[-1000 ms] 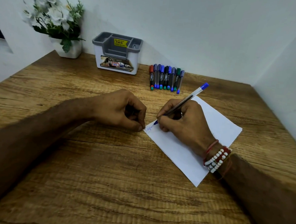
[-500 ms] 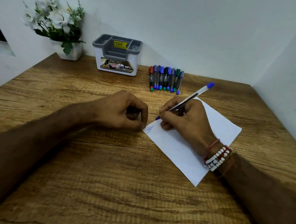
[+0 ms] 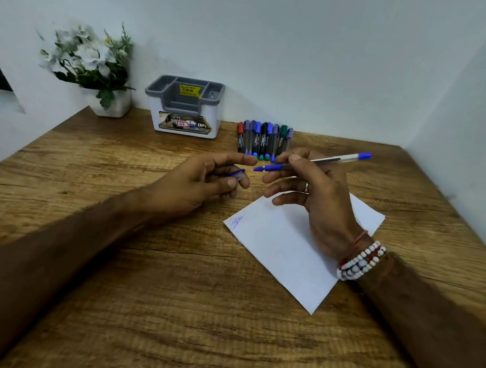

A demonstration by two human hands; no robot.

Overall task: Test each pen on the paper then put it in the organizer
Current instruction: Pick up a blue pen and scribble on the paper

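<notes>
**Pen (image 3: 311, 161) lifted, test done**

The tip has been raised off the scribbled paper (image 3: 283, 249). It is pinched in the right hand (image 3: 318, 194) above the paper's far edge, the cap (image 3: 236, 174) in the left hand (image 3: 205, 181); capping is judged next, then the far-left organizer (image 3: 183, 109).

- The pen (image 3: 311, 161), centre right, has a clear barrel with a blue front end and a blue end plug.
- The cap (image 3: 236, 174), centre, is blue and clear.
- The paper (image 3: 283, 243) is white, with a blue scribble (image 3: 236, 220) at its left corner.
- The organizer (image 3: 183, 109), upper centre, has a grey top, a white body and a yellow sticker (image 3: 189, 90).
- The row of pens (image 3: 263, 141) has red, blue, black and green caps.
- The table (image 3: 171, 307) is brown wood grain.
- The flowers (image 3: 84, 54), upper left, are white with green leaves, in a white pot (image 3: 114, 107).
- The bracelets (image 3: 359, 262), lower right, are white and red beads.
</notes>
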